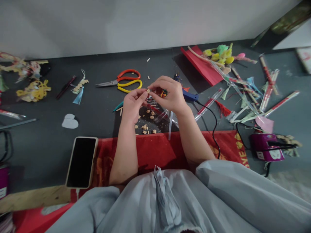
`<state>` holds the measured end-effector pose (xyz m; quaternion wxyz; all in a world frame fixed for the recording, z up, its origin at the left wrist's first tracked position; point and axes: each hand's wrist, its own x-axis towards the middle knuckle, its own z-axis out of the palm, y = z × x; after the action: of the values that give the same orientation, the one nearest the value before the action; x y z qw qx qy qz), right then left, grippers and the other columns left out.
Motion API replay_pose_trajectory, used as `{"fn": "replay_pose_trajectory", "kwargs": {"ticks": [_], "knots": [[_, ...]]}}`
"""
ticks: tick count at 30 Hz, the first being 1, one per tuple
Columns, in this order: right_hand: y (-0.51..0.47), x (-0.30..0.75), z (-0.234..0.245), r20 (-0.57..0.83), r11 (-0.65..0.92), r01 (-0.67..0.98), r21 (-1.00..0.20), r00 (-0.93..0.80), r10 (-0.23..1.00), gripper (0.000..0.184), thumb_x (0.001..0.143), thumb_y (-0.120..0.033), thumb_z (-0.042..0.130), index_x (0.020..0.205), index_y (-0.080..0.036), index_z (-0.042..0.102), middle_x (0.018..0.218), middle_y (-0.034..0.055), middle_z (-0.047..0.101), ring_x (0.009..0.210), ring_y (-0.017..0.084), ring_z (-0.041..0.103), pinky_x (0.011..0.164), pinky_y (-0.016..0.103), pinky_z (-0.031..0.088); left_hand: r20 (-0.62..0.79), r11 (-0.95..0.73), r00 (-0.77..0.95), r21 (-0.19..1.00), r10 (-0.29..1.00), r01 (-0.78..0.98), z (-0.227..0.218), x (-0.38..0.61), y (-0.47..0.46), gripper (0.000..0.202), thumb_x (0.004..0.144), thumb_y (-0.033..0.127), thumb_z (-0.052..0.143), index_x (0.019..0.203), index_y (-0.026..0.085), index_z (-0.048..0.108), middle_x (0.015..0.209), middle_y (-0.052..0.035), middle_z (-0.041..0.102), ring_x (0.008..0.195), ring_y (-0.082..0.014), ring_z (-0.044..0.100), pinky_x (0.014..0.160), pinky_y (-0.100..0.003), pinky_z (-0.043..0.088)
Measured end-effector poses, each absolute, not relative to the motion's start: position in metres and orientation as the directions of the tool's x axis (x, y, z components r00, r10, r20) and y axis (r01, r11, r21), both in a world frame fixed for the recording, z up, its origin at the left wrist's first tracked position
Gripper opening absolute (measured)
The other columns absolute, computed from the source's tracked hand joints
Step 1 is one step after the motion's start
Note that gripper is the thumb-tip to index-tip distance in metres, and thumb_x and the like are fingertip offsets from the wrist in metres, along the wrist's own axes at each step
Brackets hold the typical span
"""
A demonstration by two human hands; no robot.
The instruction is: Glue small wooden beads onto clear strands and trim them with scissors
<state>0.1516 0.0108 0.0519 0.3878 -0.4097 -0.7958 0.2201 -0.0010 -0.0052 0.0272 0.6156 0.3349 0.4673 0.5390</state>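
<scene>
- Tan piece (pixel 148 91) is being held up over the dark table (pixel 102 106), right at the spot where the fingertips of both hands are meeting, a little in front of the scissors (pixel 126 81).
- Left hand (pixel 133 105) is pinching the tan piece between thumb and forefinger, with the other fingers curling loosely underneath.
- Right hand (pixel 167 94) is closing its thumb and forefinger on the same piece from the other side; its remaining fingers are bending inward, and a small multicoloured thing (pixel 164 94) is showing inside that curl. What it is cannot be told.
- More loose tan bits (pixel 145 127) are lying scattered on the table just below the hands, near the edge of the red cloth (pixel 157 149) that both forearms are crossing.
- A blue tool (pixel 190 96) is lying just beyond the right wrist, its black cord (pixel 215 123) trailing back towards the person.
- A phone (pixel 81 161) is resting face up, screen dark, to the left of the left forearm, partly on the red cloth.
- A pale cut-out shape (pixel 69 122) and a tassel (pixel 79 92) are lying farther left, well apart from the hands.
- A purple device (pixel 266 147) is sitting at the right, with clear tubes (pixel 209 103) and coloured scraps spreading out beyond it.
</scene>
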Motion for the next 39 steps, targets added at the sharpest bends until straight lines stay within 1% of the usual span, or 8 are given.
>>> {"fn": "replay_pose_trajectory", "kwargs": {"ticks": [5, 14, 20, 25, 29, 32, 39], "knots": [[0.0118, 0.1518, 0.0501, 0.431, 0.566, 0.458, -0.685, -0.372, 0.822, 0.017, 0.086, -0.033, 0.054, 0.092, -0.021, 0.064, 0.087, 0.0027, 0.063, 0.075, 0.012, 0.055, 0.068, 0.028, 0.046, -0.224, 0.202, -0.021, 0.913, 0.974, -0.355, 0.0266, -0.0016, -0.0047, 0.017, 0.065, 0.027, 0.08, 0.074, 0.019, 0.068, 0.068, 0.0033, 0.065, 0.046, -0.0012, 0.048, 0.048, -0.014, 0.042], [0.0104, 0.1503, 0.0509, 0.453, 0.584, 0.426, -0.691, -0.374, 0.809, 0.017, 0.085, -0.032, 0.054, 0.089, -0.019, 0.065, 0.084, 0.0027, 0.063, 0.074, 0.011, 0.055, 0.066, 0.026, 0.046, -0.227, 0.206, -0.011, 0.902, 0.974, -0.379, 0.0297, -0.0014, -0.006, 0.016, 0.066, 0.025, 0.08, 0.07, 0.018, 0.066, 0.064, 0.0037, 0.063, 0.047, -0.0015, 0.048, 0.048, -0.014, 0.042], [0.01, 0.1517, 0.053, 0.443, 0.586, 0.428, -0.688, -0.392, 0.806, 0.016, 0.085, -0.032, 0.054, 0.086, -0.019, 0.064, 0.082, 0.0024, 0.063, 0.073, 0.011, 0.055, 0.067, 0.027, 0.046, -0.236, 0.222, 0.011, 0.897, 0.972, -0.383, 0.0305, -0.0008, -0.0071, 0.014, 0.068, 0.023, 0.078, 0.071, 0.018, 0.066, 0.064, 0.0035, 0.062, 0.048, -0.0025, 0.05, 0.048, -0.015, 0.042], [0.0103, 0.1533, 0.0526, 0.497, 0.625, 0.405, -0.667, -0.383, 0.778, 0.014, 0.085, -0.03, 0.056, 0.084, -0.019, 0.063, 0.08, 0.0013, 0.063, 0.072, 0.01, 0.056, 0.066, 0.026, 0.047, -0.218, 0.211, 0.032, 0.88, 0.975, -0.425, 0.0298, -0.0002, -0.0069, 0.023, 0.059, 0.029, 0.084, 0.07, 0.018, 0.068, 0.06, 0.0044, 0.062, 0.045, -0.0021, 0.05, 0.046, -0.015, 0.042], [0.0128, 0.1543, 0.0498, 0.561, 0.666, 0.389, -0.637, -0.359, 0.746, 0.013, 0.084, -0.031, 0.059, 0.08, -0.019, 0.061, 0.075, -0.0006, 0.061, 0.069, 0.009, 0.055, 0.063, 0.025, 0.046, -0.227, 0.217, 0.027, 0.88, 0.974, -0.423, 0.0291, -0.0004, -0.0057, 0.03, 0.052, 0.034, 0.086, 0.069, 0.018, 0.068, 0.059, 0.0053, 0.063, 0.044, -0.0015, 0.049, 0.045, -0.014, 0.041], [0.0142, 0.155, 0.0486, 0.57, 0.675, 0.382, -0.631, -0.361, 0.738, 0.012, 0.084, -0.03, 0.059, 0.08, -0.019, 0.061, 0.075, -0.0008, 0.06, 0.069, 0.009, 0.055, 0.062, 0.025, 0.046, -0.232, 0.221, 0.022, 0.887, 0.972, -0.404, 0.0287, -0.0006, -0.0052, 0.027, 0.054, 0.034, 0.084, 0.069, 0.018, 0.067, 0.059, 0.0055, 0.063, 0.043, -0.0008, 0.048, 0.045, -0.013, 0.041], [0.0143, 0.1553, 0.0483, 0.567, 0.676, 0.375, -0.634, -0.369, 0.736, 0.013, 0.085, -0.03, 0.058, 0.081, -0.019, 0.06, 0.076, -0.0001, 0.06, 0.069, 0.009, 0.055, 0.062, 0.025, 0.046, -0.241, 0.234, 0.026, 0.902, 0.97, -0.364, 0.0277, -0.0004, -0.0047, 0.017, 0.067, 0.031, 0.076, 0.071, 0.018, 0.067, 0.06, 0.0045, 0.062, 0.046, -0.0013, 0.048, 0.046, -0.013, 0.04]]}}
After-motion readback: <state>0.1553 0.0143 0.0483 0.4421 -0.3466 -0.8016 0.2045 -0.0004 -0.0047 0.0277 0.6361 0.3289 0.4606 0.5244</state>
